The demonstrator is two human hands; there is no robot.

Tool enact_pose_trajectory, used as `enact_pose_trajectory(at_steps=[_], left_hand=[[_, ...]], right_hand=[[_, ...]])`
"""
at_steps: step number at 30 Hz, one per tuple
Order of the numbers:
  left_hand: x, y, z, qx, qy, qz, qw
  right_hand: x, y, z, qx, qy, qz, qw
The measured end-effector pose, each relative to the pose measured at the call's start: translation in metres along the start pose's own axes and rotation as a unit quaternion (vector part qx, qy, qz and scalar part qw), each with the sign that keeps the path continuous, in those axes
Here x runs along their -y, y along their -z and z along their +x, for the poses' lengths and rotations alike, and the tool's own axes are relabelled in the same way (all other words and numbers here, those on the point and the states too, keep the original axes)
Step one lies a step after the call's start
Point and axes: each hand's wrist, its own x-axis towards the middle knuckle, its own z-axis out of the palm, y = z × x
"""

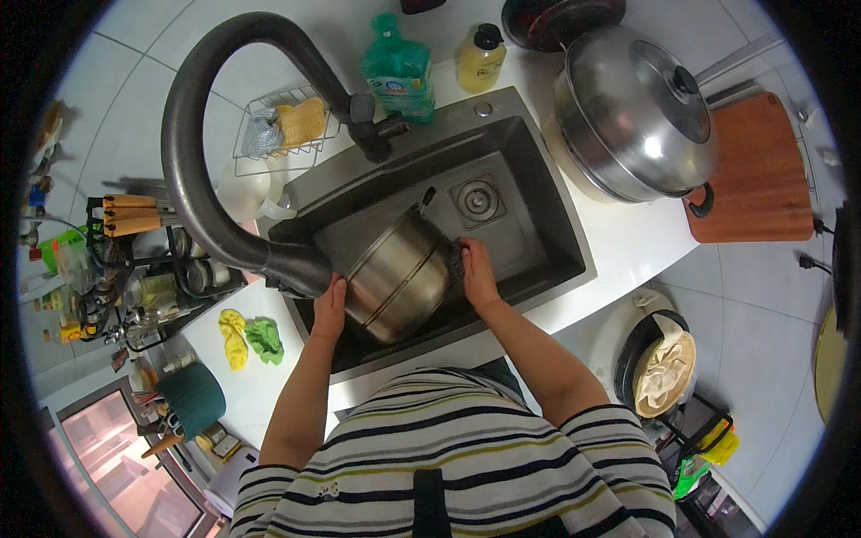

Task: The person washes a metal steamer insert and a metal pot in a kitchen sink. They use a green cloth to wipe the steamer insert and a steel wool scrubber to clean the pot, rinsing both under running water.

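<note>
A stainless steel pot (397, 276) lies tipped on its side in the dark sink (538, 181). One black-tipped handle (428, 196) sticks out at its far edge. My left hand (329, 306) grips the pot's left end, close under the faucet head. On the right, my right hand (477, 272) holds a dark, rough pad (457, 261), which looks like a scourer, against the pot's right end. My fingertips there are partly hidden. The inside of the pot does not show.
The black gooseneck faucet (185, 155) arches over the sink's left side. Behind stand a green bottle (398, 74) and a yellow pump bottle (481, 59). A large lidded steamer pot (632, 121) is on the right. Yellow and green cloths (264, 339) lie at left.
</note>
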Motion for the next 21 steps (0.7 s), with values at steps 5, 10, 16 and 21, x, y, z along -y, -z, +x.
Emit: enact_pose_trajectory(at_steps=[5, 10, 16, 21], left_hand=[[-0.065, -0.017, -0.001, -0.076, -0.102, 0.212, 0.969], [-0.053, -0.023, 0.014, -0.102, -0.075, 0.276, 0.953], [-0.058, -0.024, 0.018, -0.133, -0.088, 0.281, 0.946], [-0.056, -0.026, 0.022, -0.184, -0.126, 0.255, 0.941]], right_hand=[[-0.009, -0.012, -0.015, -0.052, -0.017, 0.05, 0.997], [0.051, -0.016, -0.041, -0.065, 0.104, -0.027, 0.992], [0.047, -0.03, -0.031, -0.052, 0.088, -0.052, 0.993], [0.002, -0.037, -0.024, -0.101, 0.009, 0.05, 0.994]])
